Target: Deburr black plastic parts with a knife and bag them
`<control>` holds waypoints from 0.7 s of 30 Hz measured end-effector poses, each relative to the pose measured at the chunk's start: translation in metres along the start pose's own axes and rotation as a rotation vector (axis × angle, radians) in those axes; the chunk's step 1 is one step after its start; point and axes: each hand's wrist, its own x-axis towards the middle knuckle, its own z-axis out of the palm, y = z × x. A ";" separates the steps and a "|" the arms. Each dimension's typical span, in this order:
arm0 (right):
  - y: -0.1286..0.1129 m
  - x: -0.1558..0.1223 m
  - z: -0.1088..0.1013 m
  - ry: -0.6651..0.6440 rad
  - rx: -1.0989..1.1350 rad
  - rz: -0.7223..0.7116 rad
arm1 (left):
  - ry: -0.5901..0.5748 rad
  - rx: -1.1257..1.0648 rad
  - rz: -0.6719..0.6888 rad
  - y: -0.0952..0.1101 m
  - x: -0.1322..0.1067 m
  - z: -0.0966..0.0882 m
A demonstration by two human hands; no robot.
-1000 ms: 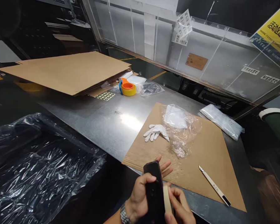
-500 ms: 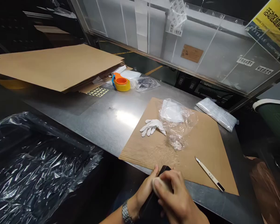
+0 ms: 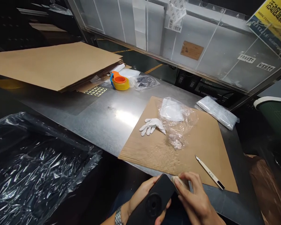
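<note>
My left hand (image 3: pixel 140 194) is wrapped round a black oblong part (image 3: pixel 164 190) with a round recess in its face, tilted up near the bottom of the view. My right hand (image 3: pixel 198 198) pinches a small pale pad (image 3: pixel 177 180) at the part's upper right edge; whether the pad touches it I cannot tell. Beyond my hands lies a brown cardboard sheet (image 3: pixel 201 137). On it rest a white glove (image 3: pixel 152 126), a clear plastic bag (image 3: pixel 187 122) with something white inside, and a craft knife (image 3: pixel 209 172) marked A26.
A stack of cardboard (image 3: pixel 61 65) covers the left of the metal table (image 3: pixel 100 115). Near it stand a yellow tape dispenser (image 3: pixel 121 86) and a sticker sheet (image 3: pixel 96 91). A wrapped white pack (image 3: pixel 217 112) lies at the right. Black plastic sheeting (image 3: pixel 37 168) fills the lower left.
The black part has turned, and its face with the round recess now shows. My right hand and the pale pad have moved right, from over the part to its edge.
</note>
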 end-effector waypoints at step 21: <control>0.006 -0.008 -0.003 -0.060 -0.031 0.117 | 0.137 -0.093 0.122 0.000 -0.004 0.004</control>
